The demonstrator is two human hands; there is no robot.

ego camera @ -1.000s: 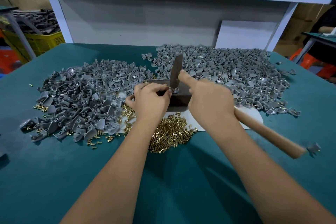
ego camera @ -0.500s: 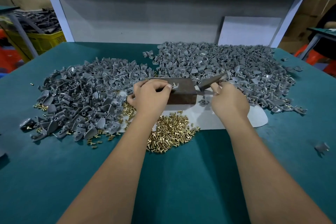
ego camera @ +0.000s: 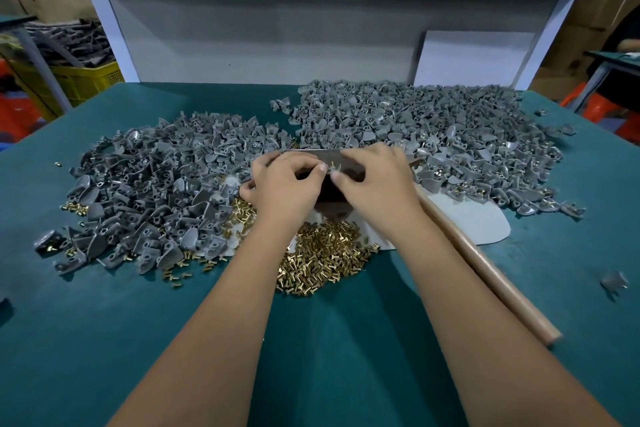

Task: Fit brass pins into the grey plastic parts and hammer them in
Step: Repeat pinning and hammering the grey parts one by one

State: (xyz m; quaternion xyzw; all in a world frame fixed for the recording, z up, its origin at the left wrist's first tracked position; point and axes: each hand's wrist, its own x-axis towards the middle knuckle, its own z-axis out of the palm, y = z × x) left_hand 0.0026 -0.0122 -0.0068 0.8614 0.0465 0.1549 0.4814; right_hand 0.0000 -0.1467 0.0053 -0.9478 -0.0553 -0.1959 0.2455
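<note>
Lowered since earlier: hammer (ego camera: 485, 274), now lying on tabletop (ego camera: 104, 340) right of dark block (ego camera: 349, 166). Left hand (ego camera: 287, 184) and right hand (ego camera: 374, 180) together pinching grey part (ego camera: 333, 168) over block; brass pins (ego camera: 322, 256) heaped just before it.

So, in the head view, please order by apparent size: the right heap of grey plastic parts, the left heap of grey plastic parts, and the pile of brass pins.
1. Right heap of grey plastic parts, though it lies farther away.
2. Left heap of grey plastic parts, slightly smaller, so this order is somewhat unsure.
3. Pile of brass pins, clearly smallest.
</note>
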